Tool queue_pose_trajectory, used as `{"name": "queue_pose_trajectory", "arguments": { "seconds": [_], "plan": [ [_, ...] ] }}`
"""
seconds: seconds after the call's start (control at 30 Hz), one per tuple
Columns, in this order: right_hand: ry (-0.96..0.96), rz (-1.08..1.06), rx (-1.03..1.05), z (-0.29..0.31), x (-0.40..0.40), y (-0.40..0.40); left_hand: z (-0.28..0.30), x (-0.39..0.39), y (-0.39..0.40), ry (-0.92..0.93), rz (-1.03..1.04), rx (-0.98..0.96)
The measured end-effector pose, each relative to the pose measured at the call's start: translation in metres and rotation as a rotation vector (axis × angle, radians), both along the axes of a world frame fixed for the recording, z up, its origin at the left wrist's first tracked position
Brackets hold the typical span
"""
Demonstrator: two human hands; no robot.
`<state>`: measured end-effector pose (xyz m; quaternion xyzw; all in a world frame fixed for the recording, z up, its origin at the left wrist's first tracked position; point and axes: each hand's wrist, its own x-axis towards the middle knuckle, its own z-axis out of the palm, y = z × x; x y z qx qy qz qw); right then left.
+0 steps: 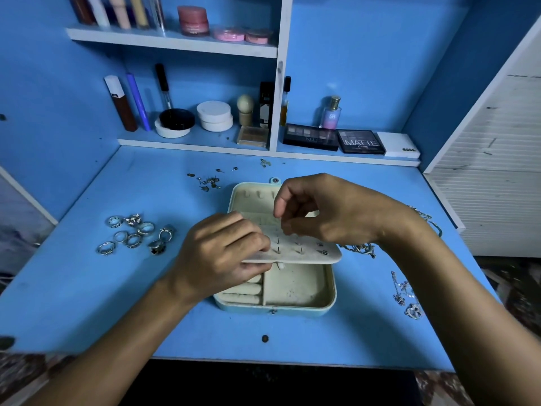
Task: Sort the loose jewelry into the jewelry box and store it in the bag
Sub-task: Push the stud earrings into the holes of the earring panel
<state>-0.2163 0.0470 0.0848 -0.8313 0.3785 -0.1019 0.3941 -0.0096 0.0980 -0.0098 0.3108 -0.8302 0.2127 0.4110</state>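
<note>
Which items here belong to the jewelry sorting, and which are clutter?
Job: open cream-lined jewelry box with its earring panel; silver rings; loose earring studs; silver chain necklaces; left hand; right hand.

Clutter: eyeshadow palettes, perfume bottle, white round compacts, pink jars.

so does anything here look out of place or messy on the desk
Mostly the loose jewelry: rings clustered left of the open jewelry box, stud earrings scattered behind it, and chains tangled on the right. The desk also shows dark scuffs and specks. Nothing looks broken or spilled.
</note>
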Motion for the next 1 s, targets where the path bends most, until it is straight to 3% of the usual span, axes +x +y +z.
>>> {"name": "queue_pose_trajectory", "arguments": {
  "seconds": [1.0],
  "plan": [
    [0.149, 0.094, -0.121, 0.009, 0.013, 0.002, -0.001, 0.000, -0.001, 0.017, 0.016, -0.029]
  ]
}}
